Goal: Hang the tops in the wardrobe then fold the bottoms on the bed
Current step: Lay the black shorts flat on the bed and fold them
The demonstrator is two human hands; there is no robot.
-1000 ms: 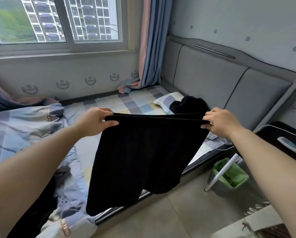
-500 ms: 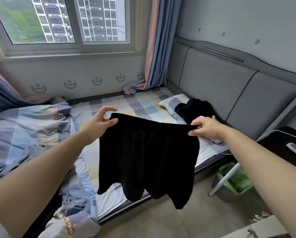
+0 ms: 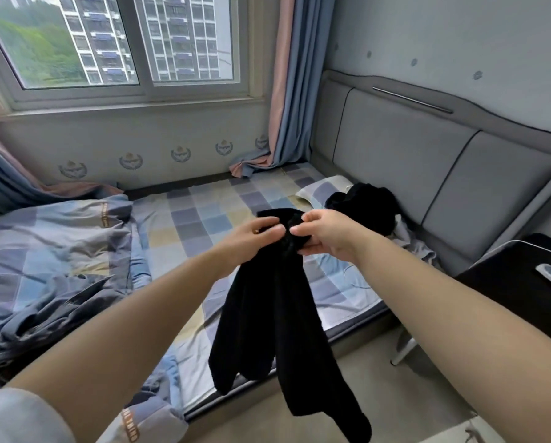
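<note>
Holding a pair of black knit fabric shorts (image 3: pixel 274 302) by the bunched waistband, the left hand (image 3: pixel 247 243) and right hand (image 3: pixel 323 235) meet close together out over the bed with the checked blue, grey and yellow sheet (image 3: pixel 197 215); each grip is narrow, fingers and thumb pinched on the gathered cloth. Below the grip the shorts hang folded lengthwise in a long dark drape, the lower ends dangling past the bed's near edge over the pale tiled floor (image 3: pixel 255 420). Beyond the grip to the right, a second crumpled black garment (image 3: pixel 367 207) lies against the grey padded headboard (image 3: pixel 427 161), beside a checked pillow (image 3: pixel 319 190). To the left of the grip a rumpled blue patchwork quilt (image 3: pixel 53 257) is heaped on the bed
</note>
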